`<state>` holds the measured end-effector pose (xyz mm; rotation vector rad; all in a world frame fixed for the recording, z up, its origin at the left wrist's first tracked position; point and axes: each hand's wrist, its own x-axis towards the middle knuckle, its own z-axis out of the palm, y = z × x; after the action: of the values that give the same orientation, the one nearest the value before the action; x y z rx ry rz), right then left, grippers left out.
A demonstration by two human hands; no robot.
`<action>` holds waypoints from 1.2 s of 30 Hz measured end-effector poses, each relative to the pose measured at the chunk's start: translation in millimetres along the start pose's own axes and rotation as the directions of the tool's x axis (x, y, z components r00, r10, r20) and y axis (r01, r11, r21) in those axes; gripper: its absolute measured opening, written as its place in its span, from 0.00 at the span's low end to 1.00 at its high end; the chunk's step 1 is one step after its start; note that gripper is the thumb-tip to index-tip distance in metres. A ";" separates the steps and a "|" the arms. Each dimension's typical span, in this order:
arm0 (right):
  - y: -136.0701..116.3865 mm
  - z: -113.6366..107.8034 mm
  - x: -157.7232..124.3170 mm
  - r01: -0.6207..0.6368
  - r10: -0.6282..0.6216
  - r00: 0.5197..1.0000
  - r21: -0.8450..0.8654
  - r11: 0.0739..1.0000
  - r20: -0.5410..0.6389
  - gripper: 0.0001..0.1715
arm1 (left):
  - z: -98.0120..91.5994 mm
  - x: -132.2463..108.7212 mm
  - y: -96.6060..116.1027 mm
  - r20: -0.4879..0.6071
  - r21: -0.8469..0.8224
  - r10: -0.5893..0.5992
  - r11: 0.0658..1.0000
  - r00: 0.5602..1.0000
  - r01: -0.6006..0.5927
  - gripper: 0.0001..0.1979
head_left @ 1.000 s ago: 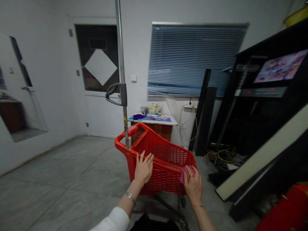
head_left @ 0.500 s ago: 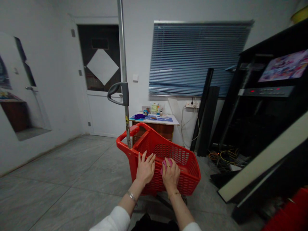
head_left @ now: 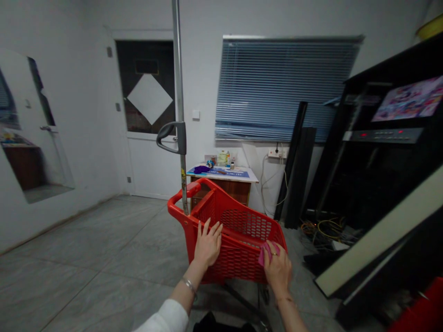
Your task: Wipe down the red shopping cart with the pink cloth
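A red plastic shopping cart (head_left: 242,221) stands in front of me on the tiled floor. My left hand (head_left: 206,243) lies flat against the near rim of its basket, fingers spread. At the basket's right corner my right hand (head_left: 278,268) presses a pink cloth (head_left: 264,252) against the red mesh, fingers closed over it. A metal pole (head_left: 180,110) with a grey handle (head_left: 171,137) rises from the cart's far left side.
A small wooden desk (head_left: 224,177) with bottles and clutter stands behind the cart under a blue blind (head_left: 284,87). Black panels and a dark cabinet (head_left: 384,152) with cables on the floor fill the right. A white door (head_left: 148,124) is at the back left.
My right hand slid with the pink cloth from the basket's right corner to its middle rim and back to the right corner. The left hand stayed put.
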<state>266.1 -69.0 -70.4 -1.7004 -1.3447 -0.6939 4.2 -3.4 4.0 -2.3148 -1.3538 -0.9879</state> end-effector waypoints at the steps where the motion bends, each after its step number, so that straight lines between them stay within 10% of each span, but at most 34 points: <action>1: 10.5 -2.2 -1.7 -0.024 0.024 1.000 0.006 1.000 -0.017 0.24 | -0.1 0.0 0.4 -0.001 -0.008 -0.003 1.000 1.000 0.003 0.21; 7: 8.8 -1.2 -6.2 -0.126 0.123 0.984 -0.014 0.992 -0.128 0.26 | -3.2 0.1 3.0 -0.002 -0.030 -0.017 0.999 1.000 0.017 0.20; 21: -142.3 24.6 32.1 0.060 -0.060 0.988 0.003 0.998 0.144 0.18 | 4.1 0.2 -5.8 0.029 -0.007 0.003 1.000 1.000 -0.003 0.21; 36: 16.2 -7.6 -1.9 -0.113 0.111 0.992 -0.039 0.993 -0.059 0.29 | 1.1 -3.2 -2.8 -0.012 -0.008 0.027 1.000 1.000 -0.027 0.20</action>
<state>281.7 -77.7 -72.6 -1.7623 -1.1935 -0.7051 1.2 -3.5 0.8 -2.3232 -1.3134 -0.9996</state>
